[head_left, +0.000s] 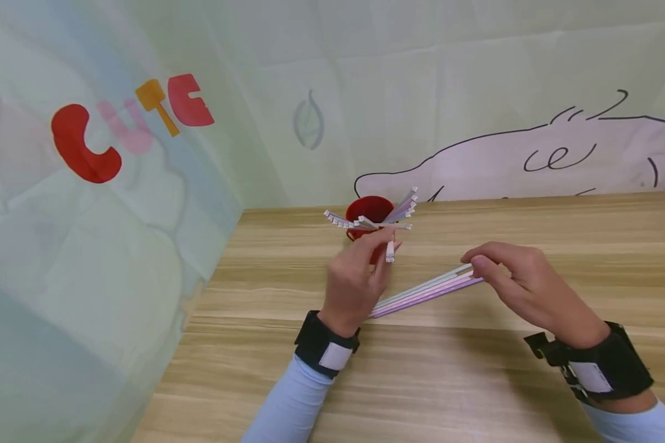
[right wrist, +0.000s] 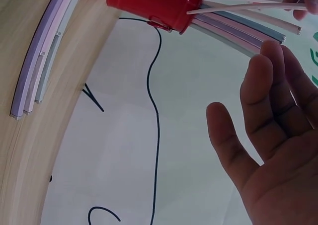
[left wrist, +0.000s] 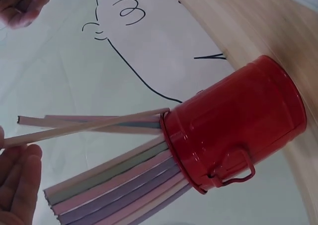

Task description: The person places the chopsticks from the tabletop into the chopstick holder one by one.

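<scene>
A small red metal pail stands near the back of the table, with several pastel sticks fanning out of its mouth. My left hand is just in front of the pail. It pinches one pale stick between thumb and fingers, and in the left wrist view the stick's far end overlaps the pail's rim. To the right, my right hand hovers with loosely bent, parted fingers and holds nothing. Below it, several loose sticks in purple, pink and pale blue lie side by side on the table.
The wood-grain table meets a printed cloth backdrop right behind the pail. Another cloth wall with colored letters rises along the table's left side. A small wire handle loop sticks out from the pail's side.
</scene>
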The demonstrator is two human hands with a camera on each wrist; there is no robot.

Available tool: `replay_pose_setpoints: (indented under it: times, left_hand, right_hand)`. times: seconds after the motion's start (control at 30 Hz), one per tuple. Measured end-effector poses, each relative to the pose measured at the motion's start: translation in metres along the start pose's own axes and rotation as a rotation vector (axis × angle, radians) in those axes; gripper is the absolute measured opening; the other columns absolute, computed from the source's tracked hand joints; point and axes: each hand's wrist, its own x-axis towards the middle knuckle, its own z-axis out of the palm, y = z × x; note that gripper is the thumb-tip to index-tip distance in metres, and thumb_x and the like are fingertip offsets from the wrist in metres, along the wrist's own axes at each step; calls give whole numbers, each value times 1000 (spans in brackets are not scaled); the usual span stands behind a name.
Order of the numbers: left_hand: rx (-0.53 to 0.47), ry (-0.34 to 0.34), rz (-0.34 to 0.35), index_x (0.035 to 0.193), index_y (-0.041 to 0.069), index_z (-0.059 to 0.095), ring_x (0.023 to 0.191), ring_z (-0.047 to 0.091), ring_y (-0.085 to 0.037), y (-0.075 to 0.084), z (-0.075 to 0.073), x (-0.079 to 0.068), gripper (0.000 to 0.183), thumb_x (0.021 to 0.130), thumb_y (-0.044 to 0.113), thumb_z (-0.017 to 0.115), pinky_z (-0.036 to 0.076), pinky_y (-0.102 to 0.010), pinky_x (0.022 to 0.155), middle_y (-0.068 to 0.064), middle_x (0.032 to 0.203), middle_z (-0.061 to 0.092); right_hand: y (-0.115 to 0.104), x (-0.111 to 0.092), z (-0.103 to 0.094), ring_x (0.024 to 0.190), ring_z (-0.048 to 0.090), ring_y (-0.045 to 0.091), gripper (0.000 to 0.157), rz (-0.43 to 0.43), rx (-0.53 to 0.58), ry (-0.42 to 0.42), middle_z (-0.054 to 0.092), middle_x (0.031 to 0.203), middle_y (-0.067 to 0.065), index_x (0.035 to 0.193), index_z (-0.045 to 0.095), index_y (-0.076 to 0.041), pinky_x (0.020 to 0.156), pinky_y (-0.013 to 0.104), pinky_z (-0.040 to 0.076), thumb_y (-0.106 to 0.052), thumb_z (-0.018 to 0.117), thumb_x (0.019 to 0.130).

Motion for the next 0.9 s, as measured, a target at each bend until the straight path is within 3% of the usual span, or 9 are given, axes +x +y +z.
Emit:
replay_pose_setpoints:
  times: [0.13, 0.43, 0.7, 0.9]
  left_hand:
    - [-8, 45, -12, 107, 1, 61, 90, 62, -12, -4, -3, 2, 28, 84, 16, 68, 53, -24, 73, -10, 101, 69]
    - [4, 82, -9, 107, 1, 58, 96, 60, -11, -8, -10, 6, 27, 84, 14, 67, 54, -27, 73, -10, 102, 68]
    - [9, 128, 4, 105, 1, 60, 92, 61, -12, -10, -12, 7, 27, 83, 14, 69, 54, -28, 71, -11, 100, 69]
    - [11, 70, -48, 105, 2, 61, 92, 61, -12, -11, -8, 6, 26, 85, 17, 67, 54, -27, 74, -9, 100, 69]
  right_hand:
    - [1, 0, 2, 84, 55, 1, 14, 1, -4, -10, 64, 93, -13, 99, 65, -20, 69, 20, 45, -13, 55, 93]
    - [1, 1, 4, 89, 56, 2, 13, 12, 1, -25, 66, 96, -7, 100, 65, -19, 70, 39, 52, -16, 56, 93]
    - [2, 1, 6, 82, 53, 1, 12, 25, -14, -34, 65, 93, -10, 99, 66, -20, 64, 37, 52, -19, 56, 93]
    - [6, 1, 8, 75, 52, 1, 10, 25, -15, -46, 63, 87, -11, 98, 65, -21, 61, 34, 51, -22, 57, 92]
